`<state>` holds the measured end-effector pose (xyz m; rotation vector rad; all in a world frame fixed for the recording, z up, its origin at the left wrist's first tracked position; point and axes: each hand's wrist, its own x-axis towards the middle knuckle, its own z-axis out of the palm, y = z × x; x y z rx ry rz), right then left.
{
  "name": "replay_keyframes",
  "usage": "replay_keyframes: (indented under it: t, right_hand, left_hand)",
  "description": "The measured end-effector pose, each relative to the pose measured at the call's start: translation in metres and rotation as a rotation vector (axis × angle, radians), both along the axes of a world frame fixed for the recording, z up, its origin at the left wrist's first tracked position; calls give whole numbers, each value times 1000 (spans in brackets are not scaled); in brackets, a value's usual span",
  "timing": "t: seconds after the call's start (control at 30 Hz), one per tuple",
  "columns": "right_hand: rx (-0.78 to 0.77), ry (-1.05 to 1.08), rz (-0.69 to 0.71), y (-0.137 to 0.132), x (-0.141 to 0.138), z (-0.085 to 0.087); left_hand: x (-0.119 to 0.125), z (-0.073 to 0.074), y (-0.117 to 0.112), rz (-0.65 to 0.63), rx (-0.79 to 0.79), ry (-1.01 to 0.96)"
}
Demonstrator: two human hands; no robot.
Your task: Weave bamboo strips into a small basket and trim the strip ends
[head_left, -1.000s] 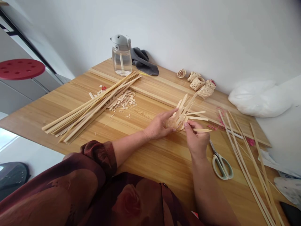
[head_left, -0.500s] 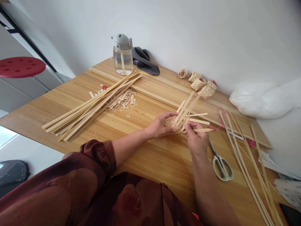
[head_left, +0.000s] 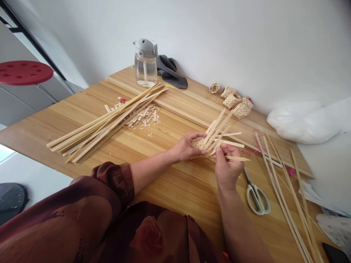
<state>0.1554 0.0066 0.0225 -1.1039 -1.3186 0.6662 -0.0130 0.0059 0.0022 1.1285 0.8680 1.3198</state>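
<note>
Just right of frame ctr, L hand (head_left: 187,148) grips the woven piece (head_left: 197,143) by its L side & R hand (head_left: 229,164) pinches a strip (head_left: 215,148) at its R, so prob best w/ weave held firm, pull gentle.

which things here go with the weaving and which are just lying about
Likely with the weaving:
woven piece
long strips
scissors

Seemingly just lying about:
bottle
grey cloth
white bag
</note>
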Motion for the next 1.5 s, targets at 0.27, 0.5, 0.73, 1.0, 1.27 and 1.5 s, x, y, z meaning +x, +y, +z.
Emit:
replay_keyframes:
  t: [0.27, 0.5, 0.73, 1.0, 1.27, 1.5]
  right_hand:
    - [-148, 20, 81, 6, 7, 2]
    - [-272, 26, 310, 10, 17, 15]
    - [-330, 35, 324, 7, 17, 19]
    - [-277, 51, 279, 8, 11, 19]
    - [-295, 2, 299, 8, 15, 15]
    - [-342, 74, 355, 10, 19, 9]
  left_hand:
    - [-4, 1, -2, 84, 208, 295]
    - [-7, 7, -4, 27, 354, 364]
    - [-9, 9, -4, -19, 352, 385]
    - [-10, 8, -2, -11, 388, 383]
    - [-9, 11, -5, -16, 401, 396]
    - [-7, 14, -6, -66, 282, 329]
